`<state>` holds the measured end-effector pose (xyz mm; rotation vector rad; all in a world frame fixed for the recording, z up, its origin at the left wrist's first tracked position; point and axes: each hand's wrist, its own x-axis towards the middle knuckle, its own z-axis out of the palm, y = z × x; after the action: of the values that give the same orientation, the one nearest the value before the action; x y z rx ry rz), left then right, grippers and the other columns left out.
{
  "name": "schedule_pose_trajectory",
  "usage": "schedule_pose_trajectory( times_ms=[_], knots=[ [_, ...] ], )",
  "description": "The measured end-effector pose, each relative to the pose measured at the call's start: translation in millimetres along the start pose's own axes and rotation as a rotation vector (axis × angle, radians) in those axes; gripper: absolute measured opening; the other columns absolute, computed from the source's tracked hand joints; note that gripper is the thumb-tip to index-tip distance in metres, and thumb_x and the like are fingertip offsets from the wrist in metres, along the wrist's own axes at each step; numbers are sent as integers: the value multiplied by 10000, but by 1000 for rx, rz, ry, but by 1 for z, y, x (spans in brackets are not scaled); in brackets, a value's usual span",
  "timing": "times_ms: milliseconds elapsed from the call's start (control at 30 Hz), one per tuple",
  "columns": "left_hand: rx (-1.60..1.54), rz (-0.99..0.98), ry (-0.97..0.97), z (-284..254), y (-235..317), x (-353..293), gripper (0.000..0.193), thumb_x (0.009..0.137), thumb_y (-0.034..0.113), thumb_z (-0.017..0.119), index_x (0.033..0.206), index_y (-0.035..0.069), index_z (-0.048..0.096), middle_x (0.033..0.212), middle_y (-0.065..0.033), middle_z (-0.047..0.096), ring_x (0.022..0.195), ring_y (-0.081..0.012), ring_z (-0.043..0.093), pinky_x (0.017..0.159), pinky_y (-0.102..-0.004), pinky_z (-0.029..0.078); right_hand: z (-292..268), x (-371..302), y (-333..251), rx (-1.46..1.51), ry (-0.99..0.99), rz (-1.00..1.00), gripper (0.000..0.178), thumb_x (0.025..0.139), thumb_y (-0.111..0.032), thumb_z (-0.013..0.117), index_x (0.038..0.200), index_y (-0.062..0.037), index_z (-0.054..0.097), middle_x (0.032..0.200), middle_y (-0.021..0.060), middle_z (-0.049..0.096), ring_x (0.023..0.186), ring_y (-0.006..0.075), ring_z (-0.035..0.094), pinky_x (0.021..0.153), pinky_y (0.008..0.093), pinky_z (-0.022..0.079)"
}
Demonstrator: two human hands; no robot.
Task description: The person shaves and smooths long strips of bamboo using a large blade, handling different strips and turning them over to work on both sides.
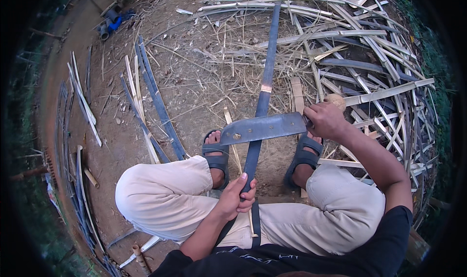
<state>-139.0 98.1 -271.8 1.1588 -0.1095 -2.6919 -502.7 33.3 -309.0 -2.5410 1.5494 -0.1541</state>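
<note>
A long dark bamboo strip (pixel 267 65) runs from my lap away across the ground, with a pale band at one joint. My left hand (pixel 237 197) is closed around its near part, between my knees. In my right hand (pixel 326 120) is the handle of a machete (pixel 265 128), its rounded wooden butt (pixel 335 101) showing past my fist. The broad dark blade lies crosswise over the strip, its tip pointing left; I cannot tell whether it touches. A thin pale sliver (pixel 235 148) runs beside the strip near my left hand.
Split bamboo lies in a large tangled heap (pixel 369 68) on the right. More dark strips (pixel 158 94) and pale ones lie on the left. Fine shavings (pixel 214 63) cover the soil ahead. My sandalled feet (pixel 216 155) stand either side of the strip. A blue object (pixel 116 23) is at the far left.
</note>
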Motion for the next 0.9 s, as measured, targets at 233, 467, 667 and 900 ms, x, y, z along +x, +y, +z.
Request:
schedule_pose_trajectory(
  times_ms=[233,467,667,900],
  knots=[
    [-366,-73,-286,-5,6,-5,376,1085,449,293,996,109,426,640,46,308,416,-46,242,369,-219,202,-11,6,21,74,62,357,228,808,-205,708,883,-39,572,763,164,668,678,367,678,598,470,539],
    [-548,-13,-500,-10,0,-5,392,1064,394,393,1218,43,475,628,-2,420,410,-82,399,361,-227,356,-17,-1,-78,225,85,-140,338,663,-213,771,878,-73,551,720,65,595,686,263,661,626,390,527],
    [-565,57,-599,-37,-16,-4,569,991,460,531,1358,27,489,703,-40,466,449,-91,429,380,-240,408,-36,-3,-97,219,68,-245,301,621,-154,751,835,-78,553,703,47,583,664,257,645,619,373,521],
    [-586,-72,-437,-7,-1,-13,334,1098,390,252,1015,102,398,616,26,317,371,-61,285,327,-217,248,-20,4,-27,125,19,262,273,725,-183,766,843,-62,552,733,123,645,638,309,673,569,424,543]
  ],
)
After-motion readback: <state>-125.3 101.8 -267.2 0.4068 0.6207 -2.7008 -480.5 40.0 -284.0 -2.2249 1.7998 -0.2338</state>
